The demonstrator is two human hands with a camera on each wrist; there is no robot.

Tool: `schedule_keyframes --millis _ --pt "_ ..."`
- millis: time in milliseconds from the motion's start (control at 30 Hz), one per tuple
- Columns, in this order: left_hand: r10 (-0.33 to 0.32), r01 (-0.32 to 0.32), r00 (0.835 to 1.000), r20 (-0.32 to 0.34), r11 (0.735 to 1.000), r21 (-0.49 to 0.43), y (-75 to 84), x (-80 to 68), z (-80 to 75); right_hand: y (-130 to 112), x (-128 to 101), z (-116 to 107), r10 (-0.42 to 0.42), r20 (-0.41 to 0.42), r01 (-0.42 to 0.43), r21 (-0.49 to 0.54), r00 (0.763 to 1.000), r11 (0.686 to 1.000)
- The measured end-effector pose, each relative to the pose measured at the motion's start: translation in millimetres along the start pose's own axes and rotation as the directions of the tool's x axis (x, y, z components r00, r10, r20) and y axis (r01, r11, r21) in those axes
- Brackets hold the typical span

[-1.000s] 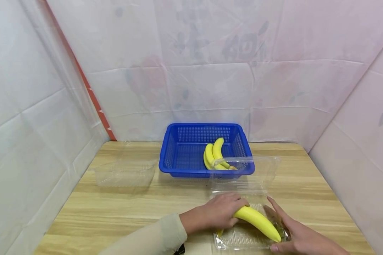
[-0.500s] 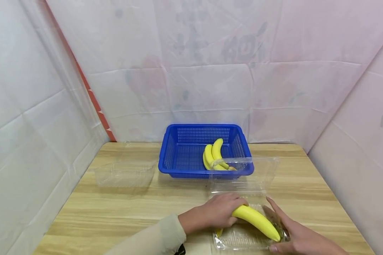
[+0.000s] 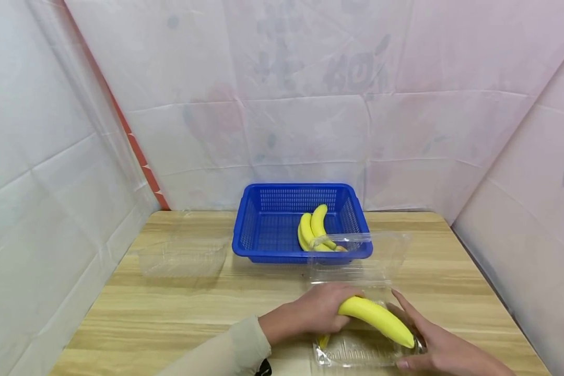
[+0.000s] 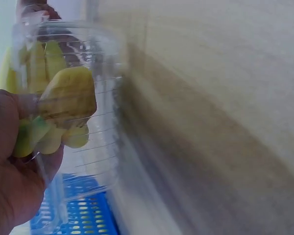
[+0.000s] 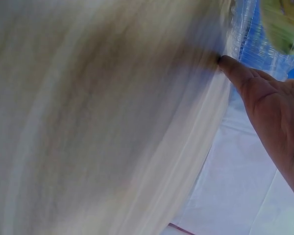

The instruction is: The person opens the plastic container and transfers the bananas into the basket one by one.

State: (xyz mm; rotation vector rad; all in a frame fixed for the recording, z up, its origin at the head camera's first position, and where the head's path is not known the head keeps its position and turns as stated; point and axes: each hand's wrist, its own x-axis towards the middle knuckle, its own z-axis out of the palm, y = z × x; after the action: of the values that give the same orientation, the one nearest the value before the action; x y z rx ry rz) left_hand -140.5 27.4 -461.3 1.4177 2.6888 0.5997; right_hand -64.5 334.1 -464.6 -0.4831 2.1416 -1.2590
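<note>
My left hand (image 3: 321, 309) grips a bunch of bananas (image 3: 378, 319) low over the base of a clear plastic clamshell box (image 3: 357, 357). In the head view one long banana shows, with its tip pointing right toward my other hand. A bit of yellow also shows below my left wrist. Through the clear plastic in the left wrist view, several bananas (image 4: 76, 137) appear, with my thumb against them. My right hand (image 3: 437, 347) rests at the right end of the box, thumb at the front and fingers behind. The box's lid (image 3: 357, 266) stands raised at the back.
A blue basket (image 3: 263, 254) stands at the back with more bananas (image 3: 318, 224) in its right part. To the left sits another clear plastic box (image 3: 183, 258), lid up. Sheeted walls (image 3: 305, 130) enclose the wooden table (image 3: 244, 292) at the back and sides.
The bananas in my left hand have risen slightly, the tip lifting off the box's right front area. My right hand stays at the box's end.
</note>
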Motion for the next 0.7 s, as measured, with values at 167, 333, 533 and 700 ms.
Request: schedule_keyframes --millis 167,333,533,700 --pt "-0.01 0.007 0.999 -0.046 0.998 -0.066 0.8 -1.3 -9.8 2.2 -1.1 1.6 -0.036 -0.042 0.036 0.004 0.998 0.999" --pt "-0.039 0.034 0.998 -0.053 0.996 -0.08 2.6 -4.3 -15.7 6.3 -1.9 3.5 -0.084 -0.046 0.085 0.017 0.995 0.996" --pt "-0.033 0.029 0.996 -0.086 0.998 -0.051 4.4 -7.6 -19.8 7.8 -1.5 5.0 -0.065 -0.061 0.065 -0.006 0.996 0.998" --pt "-0.035 0.027 0.991 -0.132 0.997 -0.066 5.0 -10.2 -24.4 4.2 -2.8 5.8 -0.028 -0.078 0.026 -0.017 0.997 1.0"
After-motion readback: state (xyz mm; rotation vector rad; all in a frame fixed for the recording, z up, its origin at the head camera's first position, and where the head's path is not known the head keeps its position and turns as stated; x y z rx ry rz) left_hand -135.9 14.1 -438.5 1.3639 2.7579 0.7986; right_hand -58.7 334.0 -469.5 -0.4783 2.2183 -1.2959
